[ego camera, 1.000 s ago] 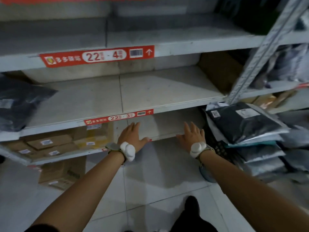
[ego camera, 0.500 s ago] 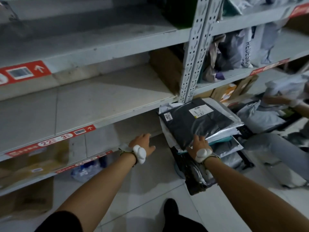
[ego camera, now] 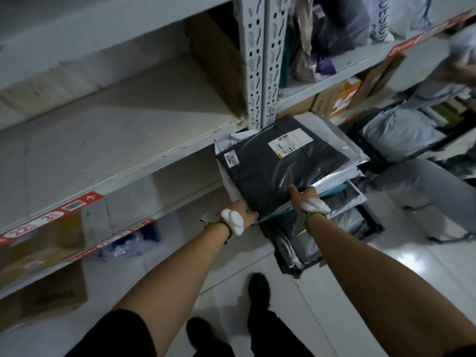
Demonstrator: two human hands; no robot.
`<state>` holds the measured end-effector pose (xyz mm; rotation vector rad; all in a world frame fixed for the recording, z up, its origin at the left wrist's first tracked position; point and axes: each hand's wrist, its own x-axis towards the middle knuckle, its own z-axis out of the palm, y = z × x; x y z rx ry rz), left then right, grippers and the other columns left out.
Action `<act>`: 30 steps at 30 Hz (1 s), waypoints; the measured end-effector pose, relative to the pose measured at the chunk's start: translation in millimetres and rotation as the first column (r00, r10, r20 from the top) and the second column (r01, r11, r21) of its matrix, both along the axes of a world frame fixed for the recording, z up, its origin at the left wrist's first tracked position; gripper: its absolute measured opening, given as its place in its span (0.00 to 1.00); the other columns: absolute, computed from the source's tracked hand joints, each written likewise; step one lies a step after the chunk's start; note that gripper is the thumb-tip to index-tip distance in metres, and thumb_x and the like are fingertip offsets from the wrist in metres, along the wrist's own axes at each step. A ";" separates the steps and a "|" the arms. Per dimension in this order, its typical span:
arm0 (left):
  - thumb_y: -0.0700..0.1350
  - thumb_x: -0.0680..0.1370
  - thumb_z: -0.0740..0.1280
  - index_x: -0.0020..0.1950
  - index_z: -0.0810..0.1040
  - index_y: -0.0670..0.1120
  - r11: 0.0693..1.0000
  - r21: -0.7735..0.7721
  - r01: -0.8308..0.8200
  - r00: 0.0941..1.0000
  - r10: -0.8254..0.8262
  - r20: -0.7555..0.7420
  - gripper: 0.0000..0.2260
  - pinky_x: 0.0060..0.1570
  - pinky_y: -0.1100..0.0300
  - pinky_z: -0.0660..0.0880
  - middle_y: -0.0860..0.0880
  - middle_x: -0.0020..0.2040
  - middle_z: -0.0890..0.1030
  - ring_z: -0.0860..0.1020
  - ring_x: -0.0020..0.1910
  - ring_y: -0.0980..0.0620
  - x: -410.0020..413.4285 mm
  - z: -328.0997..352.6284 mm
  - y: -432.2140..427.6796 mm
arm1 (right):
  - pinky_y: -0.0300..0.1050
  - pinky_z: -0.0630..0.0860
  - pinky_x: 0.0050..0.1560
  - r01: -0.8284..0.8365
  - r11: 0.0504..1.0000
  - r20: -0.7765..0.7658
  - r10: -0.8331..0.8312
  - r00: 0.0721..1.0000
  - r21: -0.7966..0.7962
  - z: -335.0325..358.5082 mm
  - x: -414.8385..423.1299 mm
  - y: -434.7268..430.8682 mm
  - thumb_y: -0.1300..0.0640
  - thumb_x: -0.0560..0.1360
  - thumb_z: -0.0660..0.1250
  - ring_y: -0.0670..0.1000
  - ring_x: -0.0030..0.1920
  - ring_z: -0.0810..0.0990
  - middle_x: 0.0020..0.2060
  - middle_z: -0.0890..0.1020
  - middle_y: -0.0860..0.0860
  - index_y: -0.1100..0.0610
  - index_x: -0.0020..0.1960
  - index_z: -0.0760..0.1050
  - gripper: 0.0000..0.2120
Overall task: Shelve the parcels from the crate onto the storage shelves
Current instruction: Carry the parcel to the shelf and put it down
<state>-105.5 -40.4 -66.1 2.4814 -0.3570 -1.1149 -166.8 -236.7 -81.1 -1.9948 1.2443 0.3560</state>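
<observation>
View from my head, looking down. My right hand pinches the near edge of the black parcel: the thumb lies flat on top and the fingers are hidden beneath. My left hand takes the parcel's near-left corner, fingers tucked out of sight under it and the thumb at the edge. I cannot tell how many layers below are caught in either grasp.

The black parcel, with two white labels, tops a stack of grey and white parcels heaped in a dark crate on the floor, right of the perforated shelf post. A teal envelope shows just under it.

To the left, a bare shelf board carries a red label on its front edge. Cardboard boxes sit on the shelf below. At far right, another person's leg stands beside a second crate holding a grey parcel.
</observation>
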 end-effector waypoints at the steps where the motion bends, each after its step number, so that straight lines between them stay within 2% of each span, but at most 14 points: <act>1: 0.53 0.81 0.64 0.61 0.74 0.35 1.000 -0.003 -0.008 1.000 0.008 -0.022 0.21 0.48 0.50 0.73 0.37 0.56 0.79 0.77 0.56 0.38 -0.6 -3.5 -8.3 | 0.52 0.69 0.62 0.005 1.000 -0.025 -0.005 1.000 -0.004 -1.7 2.8 -2.1 0.34 0.78 0.59 0.62 0.65 0.76 0.66 0.77 0.58 0.57 0.69 0.71 0.31; 3: 0.56 0.81 0.63 0.61 0.75 0.31 1.000 0.014 -0.008 1.000 0.008 -0.025 0.27 0.55 0.48 0.73 0.32 0.59 0.78 0.77 0.58 0.36 -3.3 -10.6 -19.3 | 0.50 0.70 0.61 -0.007 1.000 -0.031 0.007 1.000 0.012 -4.7 6.8 -5.8 0.36 0.78 0.59 0.61 0.65 0.76 0.65 0.78 0.58 0.56 0.68 0.74 0.28; 6: 0.56 0.82 0.60 0.61 0.75 0.29 0.998 0.050 -0.042 0.999 0.043 -0.032 0.28 0.57 0.50 0.73 0.32 0.60 0.78 0.78 0.59 0.37 -1.2 -20.4 -27.5 | 0.50 0.70 0.60 -0.025 1.000 -0.019 0.025 1.000 -0.008 -4.5 7.7 -13.7 0.40 0.79 0.60 0.61 0.65 0.76 0.65 0.78 0.57 0.55 0.67 0.73 0.24; 9: 0.51 0.82 0.61 0.56 0.79 0.33 0.996 0.031 -0.086 0.995 0.087 -0.049 0.20 0.49 0.55 0.72 0.36 0.56 0.81 0.79 0.55 0.39 5.1 -26.8 -24.1 | 0.49 0.74 0.56 -0.010 0.997 0.072 0.004 0.997 0.081 -6.8 7.2 -14.2 0.40 0.75 0.61 0.62 0.57 0.80 0.56 0.82 0.55 0.54 0.57 0.76 0.21; 11: 0.48 0.82 0.61 0.47 0.80 0.37 0.992 -0.013 -0.128 0.989 0.127 -0.078 0.16 0.43 0.58 0.69 0.38 0.47 0.82 0.80 0.50 0.39 8.9 -28.3 -19.3 | 0.57 0.80 0.53 0.127 0.959 0.203 -0.181 0.962 0.254 -20.0 11.5 -14.7 0.39 0.66 0.61 0.61 0.46 0.83 0.45 0.85 0.55 0.54 0.47 0.76 0.20; 13: 0.45 0.81 0.63 0.39 0.78 0.40 0.978 -0.083 -0.193 0.977 0.183 -0.109 0.13 0.40 0.58 0.70 0.41 0.38 0.80 0.81 0.43 0.41 10.7 -24.5 -14.4 | 0.60 0.82 0.52 0.275 0.827 0.279 -0.448 0.849 0.491 -24.0 18.5 -12.0 0.46 0.66 0.65 0.58 0.41 0.83 0.43 0.84 0.57 0.55 0.46 0.76 0.15; 15: 0.43 0.79 0.64 0.33 0.76 0.44 0.963 -0.141 -0.229 0.971 0.216 -0.100 0.14 0.39 0.58 0.71 0.46 0.32 0.79 0.78 0.35 0.46 10.0 -15.8 -8.0 | 0.53 0.82 0.52 0.349 0.642 0.245 -0.651 0.719 0.683 -18.1 26.2 -6.3 0.53 0.73 0.67 0.54 0.41 0.82 0.48 0.82 0.56 0.60 0.56 0.76 0.15; 16: 0.43 0.78 0.64 0.32 0.75 0.45 0.957 -0.166 -0.238 0.970 0.226 -0.092 0.14 0.39 0.57 0.71 0.48 0.31 0.78 0.76 0.34 0.48 9.7 -10.9 -3.7 | 0.50 0.82 0.50 0.365 0.547 0.203 -0.721 0.663 0.753 -17.2 30.8 -5.5 0.52 0.74 0.69 0.53 0.43 0.83 0.49 0.83 0.54 0.60 0.57 0.76 0.16; 18: 0.44 0.77 0.64 0.32 0.73 0.46 0.948 -0.196 -0.250 0.968 0.241 -0.072 0.13 0.39 0.57 0.71 0.49 0.31 0.78 0.76 0.33 0.48 9.2 -0.5 5.5 | 0.52 0.82 0.50 0.371 0.403 0.135 -0.808 0.574 0.837 -23.4 38.5 -6.9 0.46 0.69 0.75 0.55 0.48 0.85 0.51 0.86 0.53 0.57 0.60 0.78 0.24; 20: 0.45 0.77 0.65 0.33 0.72 0.46 0.938 -0.220 -0.267 0.964 0.263 -0.046 0.12 0.37 0.58 0.70 0.49 0.31 0.78 0.75 0.33 0.49 7.1 9.3 15.7 | 0.61 0.81 0.53 0.405 0.363 0.093 -0.829 0.551 0.839 -59.8 47.7 -20.3 0.43 0.59 0.82 0.60 0.50 0.86 0.53 0.86 0.55 0.54 0.61 0.78 0.34; 22: 0.45 0.76 0.65 0.34 0.71 0.44 0.928 -0.240 -0.286 0.957 0.291 -0.018 0.11 0.35 0.58 0.67 0.47 0.31 0.76 0.72 0.32 0.49 4.8 14.4 27.2 | 0.63 0.80 0.52 0.397 0.374 0.073 -0.798 0.598 0.838 -88.1 55.8 -30.8 0.42 0.54 0.84 0.61 0.50 0.85 0.55 0.85 0.55 0.53 0.61 0.77 0.40; 26: 0.46 0.75 0.65 0.36 0.75 0.41 0.932 -0.241 -0.271 0.958 0.285 0.024 0.11 0.37 0.55 0.73 0.47 0.32 0.79 0.75 0.33 0.48 -3.5 18.5 55.3 | 0.57 0.79 0.60 0.348 0.566 0.175 -0.673 0.719 0.747 -30.4 56.2 4.3 0.49 0.75 0.71 0.55 0.57 0.80 0.57 0.78 0.53 0.57 0.67 0.72 0.24; 28: 0.46 0.77 0.65 0.40 0.78 0.40 0.936 -0.236 -0.262 0.959 0.280 0.048 0.10 0.42 0.54 0.77 0.47 0.35 0.81 0.79 0.37 0.47 -4.9 22.9 70.3 | 0.56 0.79 0.61 0.330 0.633 0.214 -0.627 0.749 0.700 -7.9 56.7 18.5 0.46 0.74 0.70 0.56 0.58 0.80 0.59 0.79 0.53 0.56 0.66 0.72 0.25; 30: 0.46 0.77 0.64 0.43 0.78 0.40 0.923 -0.269 -0.273 0.949 0.305 0.083 0.09 0.44 0.53 0.78 0.46 0.36 0.81 0.80 0.39 0.47 -7.2 33.7 94.5 | 0.55 0.80 0.57 0.320 0.626 0.262 -0.658 0.706 0.711 1.5 59.7 31.5 0.46 0.71 0.74 0.57 0.53 0.82 0.57 0.81 0.54 0.54 0.62 0.74 0.23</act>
